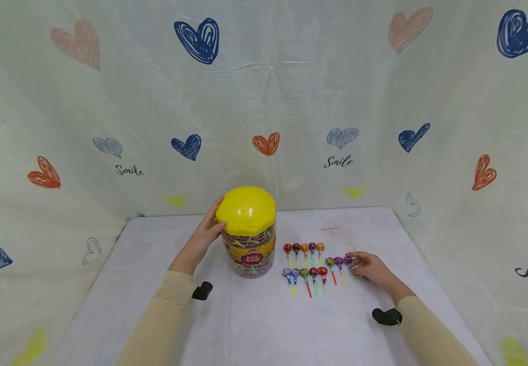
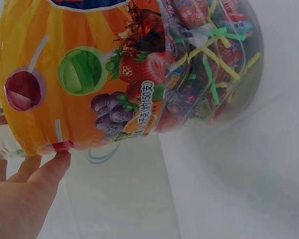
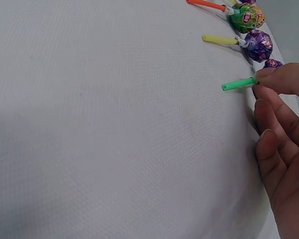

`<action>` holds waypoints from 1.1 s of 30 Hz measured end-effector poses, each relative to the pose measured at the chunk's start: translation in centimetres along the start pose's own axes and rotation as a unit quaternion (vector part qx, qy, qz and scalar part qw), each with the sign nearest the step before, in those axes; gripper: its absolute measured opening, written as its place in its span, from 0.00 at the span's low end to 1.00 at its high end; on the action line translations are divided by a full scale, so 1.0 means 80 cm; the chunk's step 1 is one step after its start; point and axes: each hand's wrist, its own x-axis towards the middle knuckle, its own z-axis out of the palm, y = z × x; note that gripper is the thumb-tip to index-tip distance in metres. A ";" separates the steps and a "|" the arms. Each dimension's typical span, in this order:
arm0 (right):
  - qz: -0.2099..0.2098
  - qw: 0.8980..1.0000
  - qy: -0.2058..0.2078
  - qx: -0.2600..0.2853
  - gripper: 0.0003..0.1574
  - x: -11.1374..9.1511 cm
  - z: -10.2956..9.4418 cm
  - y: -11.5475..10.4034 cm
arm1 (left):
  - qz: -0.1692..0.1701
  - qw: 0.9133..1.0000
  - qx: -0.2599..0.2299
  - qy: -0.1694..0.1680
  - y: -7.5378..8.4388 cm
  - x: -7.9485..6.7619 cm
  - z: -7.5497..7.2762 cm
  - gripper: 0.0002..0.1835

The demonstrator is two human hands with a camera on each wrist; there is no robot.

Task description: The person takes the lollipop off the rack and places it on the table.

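A clear jar of lollipops (image 1: 251,256) with a yellow domed lid (image 1: 246,211) stands upright on the table. My left hand (image 1: 203,239) rests against its left side, near the lid; in the left wrist view the fingers (image 2: 52,172) touch the printed wrap with little bend. To the right, my right hand (image 1: 370,268) pinches a purple-wrapped lollipop (image 1: 348,261) between thumb and finger, its green stick (image 3: 238,83) showing in the right wrist view. That lollipop is at the right end of a short row, beside another purple lollipop (image 3: 258,45) and a green one (image 3: 245,18).
A back row of several lollipops (image 1: 304,247) and a front row of several more (image 1: 304,273) lie right of the jar, sticks toward me. The white-covered table (image 1: 264,325) meets a heart-printed curtain (image 1: 227,107) at the back and sides.
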 end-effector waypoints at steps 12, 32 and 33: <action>-0.004 1.000 -0.010 -0.020 0.29 0.004 -0.001 0.002 | -0.003 1.000 0.006 0.012 -0.006 0.001 0.002 0.37; 0.004 1.000 -0.006 -0.022 0.30 0.001 0.000 0.000 | -0.010 0.995 0.040 0.086 -0.005 -0.006 0.005 0.34; 0.004 1.000 -0.004 -0.025 0.30 0.001 -0.001 0.000 | -0.007 0.995 0.041 0.087 -0.005 -0.006 0.005 0.34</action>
